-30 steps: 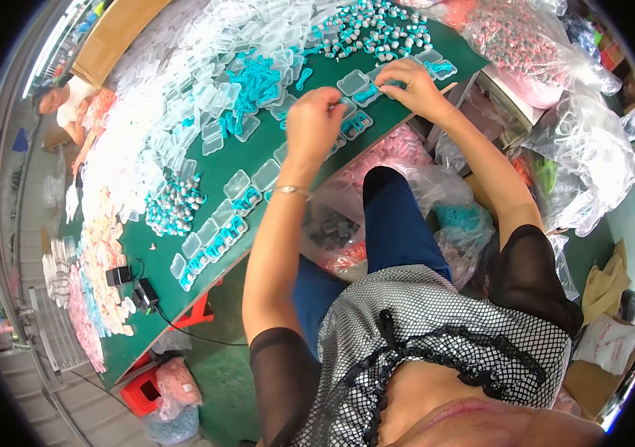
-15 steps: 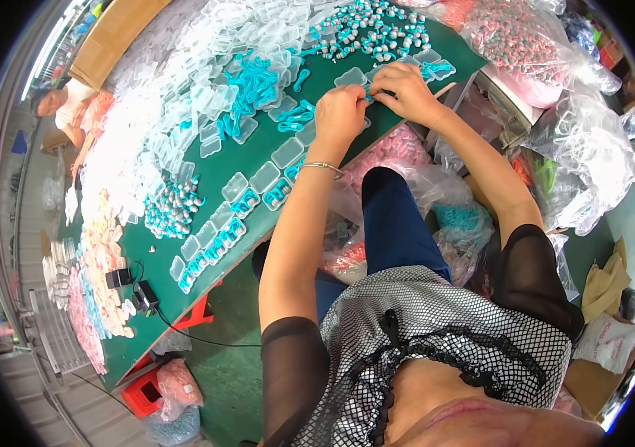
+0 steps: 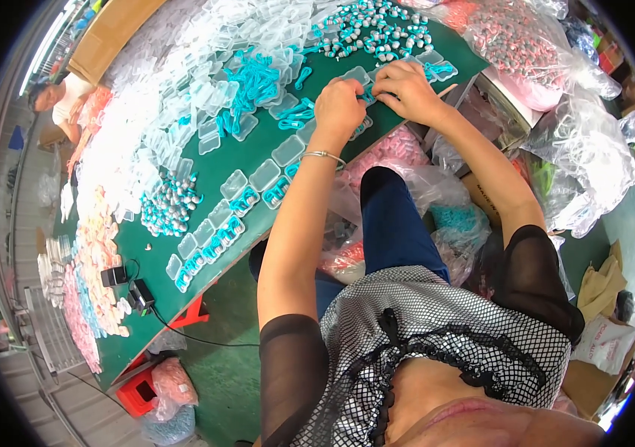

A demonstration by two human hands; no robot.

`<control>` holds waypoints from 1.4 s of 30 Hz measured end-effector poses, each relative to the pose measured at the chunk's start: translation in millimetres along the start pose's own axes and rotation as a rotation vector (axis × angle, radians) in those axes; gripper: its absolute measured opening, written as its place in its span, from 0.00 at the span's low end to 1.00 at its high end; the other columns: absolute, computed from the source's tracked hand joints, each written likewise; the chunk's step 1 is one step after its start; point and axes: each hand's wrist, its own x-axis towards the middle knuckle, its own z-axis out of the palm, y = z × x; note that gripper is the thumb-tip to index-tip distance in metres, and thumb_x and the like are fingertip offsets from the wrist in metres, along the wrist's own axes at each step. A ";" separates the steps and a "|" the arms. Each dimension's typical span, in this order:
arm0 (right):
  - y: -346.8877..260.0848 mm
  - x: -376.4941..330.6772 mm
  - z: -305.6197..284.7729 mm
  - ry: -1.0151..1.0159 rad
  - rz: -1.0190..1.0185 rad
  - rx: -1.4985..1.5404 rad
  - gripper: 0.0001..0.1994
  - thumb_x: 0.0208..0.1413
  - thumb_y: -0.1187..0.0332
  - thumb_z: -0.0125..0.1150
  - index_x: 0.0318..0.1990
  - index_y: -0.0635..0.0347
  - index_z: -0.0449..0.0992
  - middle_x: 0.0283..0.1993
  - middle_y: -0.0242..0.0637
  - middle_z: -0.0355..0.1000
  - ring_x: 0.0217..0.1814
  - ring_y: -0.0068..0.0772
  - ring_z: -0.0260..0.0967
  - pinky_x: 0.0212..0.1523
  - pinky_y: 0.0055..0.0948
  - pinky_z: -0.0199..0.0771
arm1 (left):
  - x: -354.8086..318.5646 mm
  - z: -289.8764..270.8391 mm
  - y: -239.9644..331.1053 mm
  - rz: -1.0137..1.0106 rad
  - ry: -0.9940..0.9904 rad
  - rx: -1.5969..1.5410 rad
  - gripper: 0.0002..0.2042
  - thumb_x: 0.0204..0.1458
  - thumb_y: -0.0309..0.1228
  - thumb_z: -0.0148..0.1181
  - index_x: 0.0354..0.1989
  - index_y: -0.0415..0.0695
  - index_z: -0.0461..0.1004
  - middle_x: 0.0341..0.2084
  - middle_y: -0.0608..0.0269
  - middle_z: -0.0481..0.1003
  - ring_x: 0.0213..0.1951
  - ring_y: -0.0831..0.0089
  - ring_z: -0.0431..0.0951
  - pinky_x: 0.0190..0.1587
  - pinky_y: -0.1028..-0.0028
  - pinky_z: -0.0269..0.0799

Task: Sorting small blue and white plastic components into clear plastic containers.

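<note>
At the table's near edge, my left hand [image 3: 340, 110] is closed, its fingertips meeting those of my right hand [image 3: 411, 93]. The right fingers are bent in a pinch. A small turquoise piece [image 3: 367, 95] shows between them, over a clear hinged plastic case [image 3: 358, 75] with its lid up; what each hand grips is mostly hidden. More open clear cases [image 3: 264, 176] run in a line along the edge to the left, several with turquoise and grey-white pieces inside. Beyond my right fingers lies another open case [image 3: 440, 68] holding turquoise pieces.
Turquoise looped cords [image 3: 254, 80] and a large heap of clear cases [image 3: 206, 100] cover the green table [image 3: 213, 173]. Turquoise-and-grey small parts lie in two piles [image 3: 171, 204]. Plastic bags of parts [image 3: 515, 45] stand at right. Another person [image 3: 71, 104] sits at far left.
My hands stay together at the same case, with only slight finger movement. The whole view has shifted a little. The person at far left has moved slightly.
</note>
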 end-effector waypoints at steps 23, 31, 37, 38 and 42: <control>80.3 84.5 47.1 0.066 0.299 -0.150 0.07 0.51 0.62 0.58 0.37 0.42 0.78 0.36 0.24 0.76 0.45 0.30 0.71 0.47 0.43 0.63 | -128.2 -162.8 -122.4 -0.297 0.289 0.140 0.08 0.43 0.26 0.58 0.33 0.46 0.78 0.31 0.56 0.78 0.34 0.57 0.78 0.36 0.63 0.74; 53.6 63.1 35.2 0.131 0.251 0.196 0.09 0.49 0.69 0.61 0.39 0.54 0.78 0.34 0.31 0.76 0.35 0.28 0.75 0.35 0.24 0.72 | -142.2 -198.6 -185.5 -0.446 0.136 0.697 0.09 0.41 0.27 0.59 0.33 0.49 0.80 0.35 0.57 0.75 0.40 0.57 0.76 0.40 0.62 0.73; 38.3 40.9 -1.4 0.189 0.216 0.363 0.08 0.50 0.73 0.61 0.38 0.60 0.77 0.35 0.33 0.76 0.36 0.23 0.73 0.40 0.24 0.72 | -123.8 -193.2 -192.5 -0.355 -0.026 0.922 0.07 0.40 0.29 0.61 0.30 0.46 0.78 0.35 0.57 0.74 0.40 0.57 0.75 0.40 0.59 0.72; 37.2 37.9 -3.4 0.192 0.238 0.381 0.08 0.50 0.73 0.61 0.38 0.60 0.77 0.35 0.33 0.76 0.36 0.23 0.73 0.40 0.24 0.72 | -126.2 -195.9 -191.2 -0.319 0.033 0.859 0.07 0.40 0.30 0.61 0.29 0.45 0.78 0.34 0.57 0.74 0.40 0.57 0.75 0.41 0.59 0.71; 41.3 20.4 -14.2 0.206 0.288 0.382 0.07 0.49 0.72 0.62 0.37 0.60 0.77 0.34 0.33 0.76 0.35 0.23 0.72 0.39 0.24 0.72 | -117.6 -190.7 -176.6 -0.134 0.170 0.636 0.08 0.41 0.30 0.64 0.30 0.42 0.76 0.30 0.56 0.76 0.36 0.60 0.77 0.37 0.62 0.72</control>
